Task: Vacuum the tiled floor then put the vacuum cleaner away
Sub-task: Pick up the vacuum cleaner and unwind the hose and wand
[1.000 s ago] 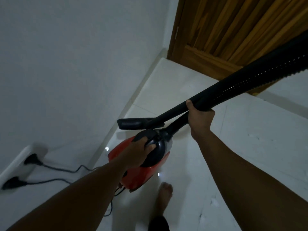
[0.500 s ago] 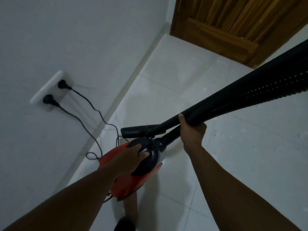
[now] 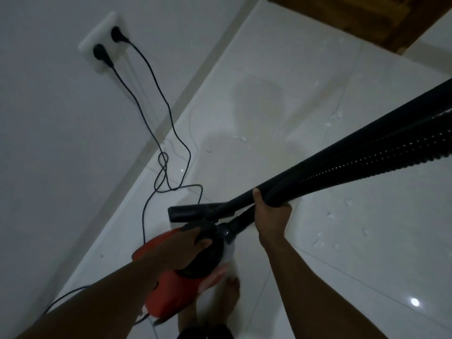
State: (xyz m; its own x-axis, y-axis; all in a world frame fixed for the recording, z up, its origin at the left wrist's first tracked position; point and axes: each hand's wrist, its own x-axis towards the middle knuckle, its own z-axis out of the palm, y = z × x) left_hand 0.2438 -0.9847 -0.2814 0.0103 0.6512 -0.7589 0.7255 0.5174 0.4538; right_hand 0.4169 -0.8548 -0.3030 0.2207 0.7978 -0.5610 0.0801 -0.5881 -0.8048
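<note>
Vacuum cleaner (image 3: 178, 292) at lower centre of frame: red body, black domed top, dim light. Left hand (image 3: 186, 248) on the black top handle, fingers (image 3: 204, 243) clenched round it. Right hand (image 3: 271, 216) just right of it, grasping the black hose (image 3: 367, 152) and tube bundled together; ribbed hose runs off to the right edge. Flat nozzle (image 3: 188, 211) pokes left, just above the body. Glossy white tiled floor (image 3: 367, 253) below, white specks on it. Two cords (image 3: 151, 77) plugged into the wall socket (image 3: 100, 42), upper left. Bare foot (image 3: 232, 294) at bottom centre.

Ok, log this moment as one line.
left hand grips vacuum body | right hand holds hose | nozzle off floor | two plugs in wall socket
</note>
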